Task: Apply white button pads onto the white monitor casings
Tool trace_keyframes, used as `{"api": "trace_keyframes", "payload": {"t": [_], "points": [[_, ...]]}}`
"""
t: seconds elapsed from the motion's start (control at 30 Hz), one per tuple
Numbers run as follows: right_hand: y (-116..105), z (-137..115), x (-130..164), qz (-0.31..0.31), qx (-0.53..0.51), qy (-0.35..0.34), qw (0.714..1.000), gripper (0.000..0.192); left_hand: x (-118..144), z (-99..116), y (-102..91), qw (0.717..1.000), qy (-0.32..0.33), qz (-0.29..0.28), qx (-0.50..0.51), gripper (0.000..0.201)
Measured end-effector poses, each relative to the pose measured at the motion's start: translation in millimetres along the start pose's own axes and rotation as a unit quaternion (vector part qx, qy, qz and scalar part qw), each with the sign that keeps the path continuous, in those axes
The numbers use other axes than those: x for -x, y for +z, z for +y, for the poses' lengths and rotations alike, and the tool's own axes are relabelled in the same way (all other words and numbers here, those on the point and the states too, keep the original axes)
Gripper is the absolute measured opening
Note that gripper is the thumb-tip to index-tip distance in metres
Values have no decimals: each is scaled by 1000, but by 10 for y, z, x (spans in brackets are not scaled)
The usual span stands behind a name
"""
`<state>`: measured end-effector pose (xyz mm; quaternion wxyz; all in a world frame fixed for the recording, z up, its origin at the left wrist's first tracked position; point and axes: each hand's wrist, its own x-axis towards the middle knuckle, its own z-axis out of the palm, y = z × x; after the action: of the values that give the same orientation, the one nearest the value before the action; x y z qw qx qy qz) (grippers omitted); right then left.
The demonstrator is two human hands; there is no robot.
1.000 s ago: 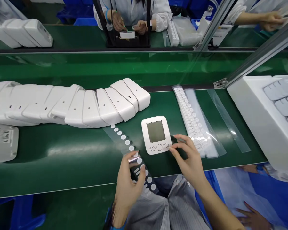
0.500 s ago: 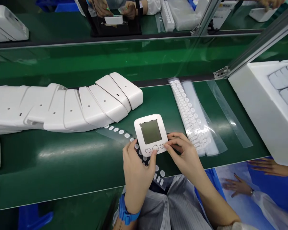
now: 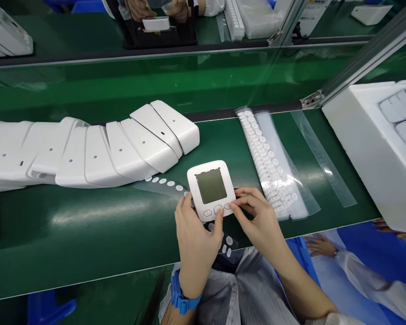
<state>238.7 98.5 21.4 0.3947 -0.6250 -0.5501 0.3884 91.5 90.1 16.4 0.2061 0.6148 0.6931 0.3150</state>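
Observation:
A white blood pressure monitor [image 3: 210, 186] with a grey screen and several buttons is held above the bench, face up and slightly tilted. My left hand [image 3: 200, 239] grips its left side, the thumb at the lower edge by the middle button. At the lower right corner, my right hand [image 3: 257, 216] has thumb and fingers closed on the monitor's edge. Beneath the monitor lies a clear strip with white sticker dots [image 3: 171, 183], partly covered by the monitor and my left hand. A blue wristband [image 3: 181, 295] is on my left wrist.
A long row of white device housings [image 3: 122, 151] leans along the left of the green bench [image 3: 88, 243]. Bags of white round pieces [image 3: 264, 158] and a clear strip [image 3: 325, 158] lie on the right. A white foam box [image 3: 355, 149] stands far right; a co-worker's hand [image 3: 320, 245] is below it.
My left hand has shifted slightly right against the monitor, its thumb still at the buttons. The co-worker's hands at lower right have moved. The view has shifted slightly.

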Motion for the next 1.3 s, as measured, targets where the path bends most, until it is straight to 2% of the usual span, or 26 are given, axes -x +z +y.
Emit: {"api": "trace_keyframes", "payload": {"t": [0.83,1.3], "points": [[29,25,49,20,27,-37,999,17,-15,53,10,1000,-16,8,22,56],[50,66,76,20,15,-44,999,9,-3,34,22,1000,-13,5,8,59]]}}
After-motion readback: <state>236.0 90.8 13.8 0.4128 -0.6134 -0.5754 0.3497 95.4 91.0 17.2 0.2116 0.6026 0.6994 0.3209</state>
